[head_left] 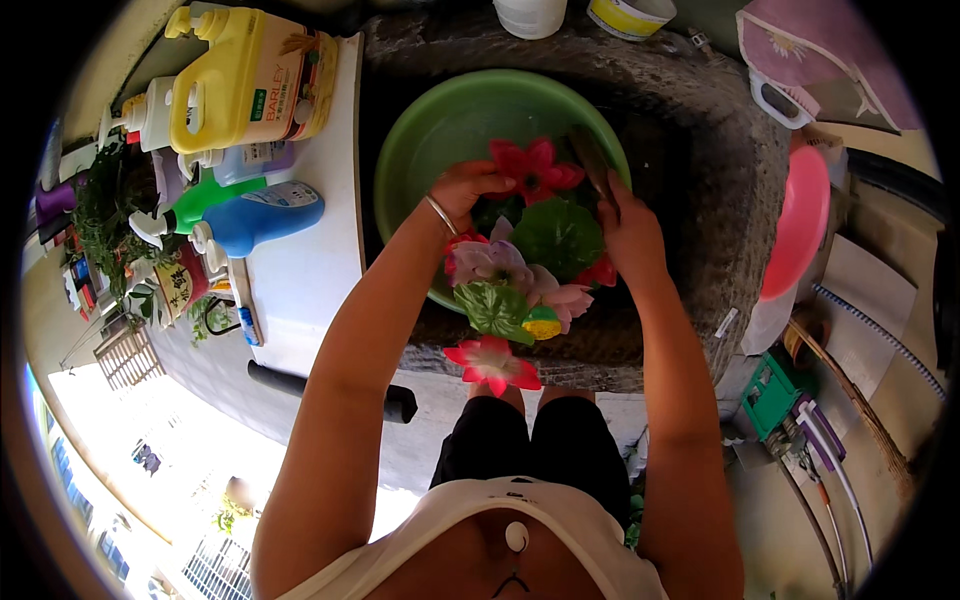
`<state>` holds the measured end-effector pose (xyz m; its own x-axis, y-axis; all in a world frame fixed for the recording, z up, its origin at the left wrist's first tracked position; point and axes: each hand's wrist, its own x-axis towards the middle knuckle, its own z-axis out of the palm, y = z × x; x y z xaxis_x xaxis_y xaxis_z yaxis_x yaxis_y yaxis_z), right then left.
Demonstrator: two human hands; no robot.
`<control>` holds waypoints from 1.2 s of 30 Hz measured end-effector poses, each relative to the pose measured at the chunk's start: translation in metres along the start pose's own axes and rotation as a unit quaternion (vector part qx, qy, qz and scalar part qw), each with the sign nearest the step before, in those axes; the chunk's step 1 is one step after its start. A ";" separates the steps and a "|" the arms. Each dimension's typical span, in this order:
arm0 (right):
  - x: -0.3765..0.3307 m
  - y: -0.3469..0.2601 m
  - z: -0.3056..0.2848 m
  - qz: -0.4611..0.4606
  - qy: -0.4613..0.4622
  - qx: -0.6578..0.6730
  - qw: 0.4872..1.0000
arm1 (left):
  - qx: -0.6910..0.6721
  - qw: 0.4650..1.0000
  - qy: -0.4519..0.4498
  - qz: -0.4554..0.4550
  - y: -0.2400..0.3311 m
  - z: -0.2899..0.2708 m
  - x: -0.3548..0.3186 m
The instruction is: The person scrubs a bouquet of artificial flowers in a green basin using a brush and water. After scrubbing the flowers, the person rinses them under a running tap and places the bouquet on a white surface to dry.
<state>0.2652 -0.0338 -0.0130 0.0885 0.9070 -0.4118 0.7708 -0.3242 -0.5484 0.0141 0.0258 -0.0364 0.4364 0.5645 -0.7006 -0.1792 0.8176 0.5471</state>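
Observation:
A bunch of artificial lotus flowers with green leaves [555,240] lies over the near part of a green plastic basin [420,140]. My left hand [464,195] is closed, its fingers at the petal edge of a red flower [537,172]. My right hand [632,236] is closed around the near end of a long, dark brown brush-like thing [592,160], which leans toward the basin's far right rim. Pale purple flowers [492,262] and a yellow seed pod [542,322] sit between my forearms. A red-and-white flower [492,364] hangs nearest my body.
The basin stands in a dark stone sink [735,200]. On the white ledge [305,250] at the left are a yellow jug [250,85], a blue bottle [265,218] and several other bottles. A pink basin [800,225] and a green dustpan-like thing [775,392] stand at the right.

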 end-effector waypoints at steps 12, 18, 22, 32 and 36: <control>-0.008 -0.006 -0.045 -0.217 0.069 0.124 0.966 | -0.046 0.998 -0.049 -0.002 -0.011 -0.001 0.005; 0.012 0.021 -0.051 -0.223 -0.028 0.115 0.968 | -0.034 0.999 -0.036 -0.011 -0.013 -0.010 0.008; 0.024 0.015 -0.037 -0.272 -0.075 0.049 0.958 | -0.022 0.994 -0.103 0.017 -0.013 -0.006 0.015; 0.021 0.004 -0.024 -0.282 -0.076 -0.008 0.956 | -0.118 0.990 -0.071 0.003 -0.035 -0.008 0.024; 0.031 0.009 -0.025 -0.311 -0.030 0.016 0.950 | -0.055 0.996 -0.052 0.039 -0.030 -0.008 0.023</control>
<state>0.2902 -0.0018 -0.0127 -0.4149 0.9090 -0.0400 0.6424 0.2615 -0.7204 0.0221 0.0152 -0.0728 0.5054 0.6167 -0.6035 -0.3088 0.7824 0.5408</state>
